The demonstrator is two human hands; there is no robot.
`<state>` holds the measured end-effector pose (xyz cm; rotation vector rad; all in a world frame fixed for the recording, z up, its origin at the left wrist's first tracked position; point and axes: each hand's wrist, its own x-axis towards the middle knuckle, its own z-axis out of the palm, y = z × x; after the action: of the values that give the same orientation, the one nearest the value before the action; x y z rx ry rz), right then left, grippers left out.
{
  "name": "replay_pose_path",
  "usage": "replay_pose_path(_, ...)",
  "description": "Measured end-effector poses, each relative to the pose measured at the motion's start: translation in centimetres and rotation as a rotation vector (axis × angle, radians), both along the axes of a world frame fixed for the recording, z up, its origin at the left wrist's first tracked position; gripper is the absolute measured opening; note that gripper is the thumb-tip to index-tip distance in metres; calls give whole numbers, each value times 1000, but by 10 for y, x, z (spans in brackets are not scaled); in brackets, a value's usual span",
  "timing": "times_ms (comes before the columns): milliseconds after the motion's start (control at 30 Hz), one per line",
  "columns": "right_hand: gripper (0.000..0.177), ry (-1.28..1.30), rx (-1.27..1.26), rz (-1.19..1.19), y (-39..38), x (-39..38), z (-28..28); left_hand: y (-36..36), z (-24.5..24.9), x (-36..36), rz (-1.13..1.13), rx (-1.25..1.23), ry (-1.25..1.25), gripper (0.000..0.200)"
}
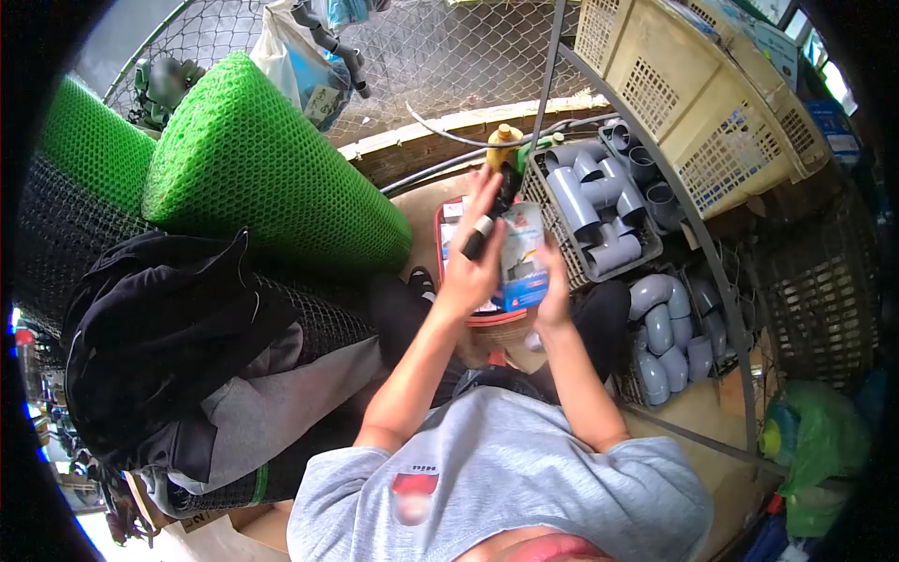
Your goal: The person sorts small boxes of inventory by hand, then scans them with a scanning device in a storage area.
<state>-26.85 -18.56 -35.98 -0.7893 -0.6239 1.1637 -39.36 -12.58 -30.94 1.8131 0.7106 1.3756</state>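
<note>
My left hand (471, 282) is raised in front of my lap. A black, stick-like object with a white band (481, 228) lies across its palm, with the thumb and fingers around it; motion blur hides its exact kind. My right hand (554, 286) grips the right side of a blue and white printed box (524, 268), held upright close beside my left hand. Below both hands sits a red-rimmed tray (442, 245), its contents mostly covered by my hands and the box.
Crates of grey pipe fittings (599, 192) and grey elbows (663, 328) stand to the right, below a cream plastic crate (712, 122). Rolls of green mesh (272, 169) and a dark jacket (159, 318) fill the left. A yellow bottle (503, 148) stands ahead.
</note>
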Motion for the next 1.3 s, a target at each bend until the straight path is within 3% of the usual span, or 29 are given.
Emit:
replay_pose_path(33, 46, 236, -55, -9, 4, 2, 1, -13, -4, 8, 8, 17, 51, 50)
replay_pose_path(100, 50, 320, -60, 101, 7, 23, -5, -29, -19, 9, -131, -48, 88, 52)
replay_pose_path(167, 48, 340, -190, 35, 8, 30, -16, -35, -22, -6, -258, -74, 269, 48)
replay_pose_path(233, 46, 472, -217, 115, 6, 37, -36, -36, -12, -17, -231, -162, 216, 30)
replay_pose_path(300, 50, 475, -186, 220, -5, 40, -38, -21, -16, -31, -97, -286, 48, 26)
replay_pose_path(367, 51, 554, -230, 143, -7, 28, -36, 0, -20, -33, 54, -490, -449, 27)
replay_pose_path(400, 65, 548, -182, 204, -11, 25, -35, 1, 3, -28, 14, -503, -627, 30)
replay_pose_path(433, 67, 645, -40, 356, -11, 27, -46, 0, 33, -21, -28, -512, -806, 32)
replay_pose_path(467, 66, 644, -45, 394, -13, 21, -39, 6, 46, -13, -8, -430, -821, 34)
replay_pose_path(533, 60, 652, -23, 538, -17, 7, -3, 11, 42, -3, 43, -276, -514, 30)
replay_pose_path(567, 60, 655, -20, 536, -18, 5, -14, 12, 36, 4, 91, -186, -319, 28)
replay_pose_path(633, 59, 742, 70, 480, -16, 3, -39, -7, 37, 12, -199, -59, 95, 28)
replay_pose_path(667, 56, 639, -20, 374, -17, 9, -42, -5, 25, 7, -186, 294, 509, 46)
replay_pose_path(700, 53, 531, -120, 277, -18, 13, -38, -18, 23, 10, -139, 421, 642, 66)
replay_pose_path(733, 53, 299, 87, 215, -24, 17, -39, -32, 14, 9, -156, 337, 644, 71)
replay_pose_path(833, 56, 240, 10, 155, -40, 27, -25, -57, -4, 1, -440, 321, 720, 74)
replay_pose_path(900, 55, 119, 11, 183, -24, 33, -35, -54, -9, -7, -505, 361, 713, 72)
replay_pose_path(933, 53, 339, 66, 292, -34, 24, -42, -42, -6, -9, -460, 369, 690, 66)
replay_pose_path(967, 51, 530, 83, 340, -30, 19, -46, -29, -5, -10, -431, 275, 502, 57)
replay_pose_path(1033, 50, 270, -154, 236, -30, 3, -18, -11, -11, -8, -121, 219, 336, 51)
replay_pose_path(1067, 50, 273, -89, 231, -26, -4, -31, -8, -14, -4, -86, 58, 202, 48)
replay_pose_path(1100, 51, 306, -41, 187, -26, -8, -34, -9, -16, 3, -53, -103, 65, 46)
replay_pose_path(1167, 53, 553, 35, 173, -12, -4, -47, -29, -25, 17, 12, -113, 70, 40)
replay_pose_path(1200, 56, 524, 86, 120, -9, -1, -34, -38, -43, 21, -50, -199, -19, 41)
replay_pose_path(1233, 59, 497, 137, 66, -6, 2, -21, -50, -36, 20, -64, -184, 46, 40)
replay_pose_path(1300, 63, 542, 121, 115, -5, 16, -37, -68, -27, 12, -208, -181, 85, 37)
